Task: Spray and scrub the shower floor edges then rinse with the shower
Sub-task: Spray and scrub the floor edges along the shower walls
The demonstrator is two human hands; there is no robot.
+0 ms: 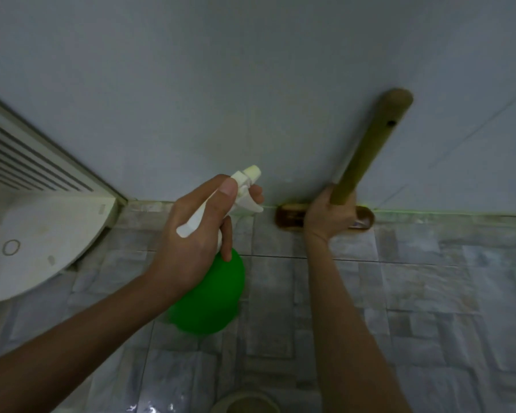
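**2 tools on 1 seam: mind the aim and the footing**

Your left hand [191, 234] is wrapped round the neck of the green spray bottle [212, 293], thumb over the white head and a finger at the trigger. Your right hand [328, 216] is curled tight round the brush [367, 144], low on its wooden handle. The brush head [289, 217] sits on the floor edge [444, 216], right where tile meets wall [251, 84].

3 things could go wrong from here:

1. The nozzle [252, 172] seems to point above the seam, so a squeeze now would likely wet the wall or your right hand (it is just beside the spray line).
2. With so low a grip, a hard stroke could make the head skid off the seam.
3. The floor tiles [429, 293] glint near the bottom of the view, so they are probably wet and slippery once sprayed.
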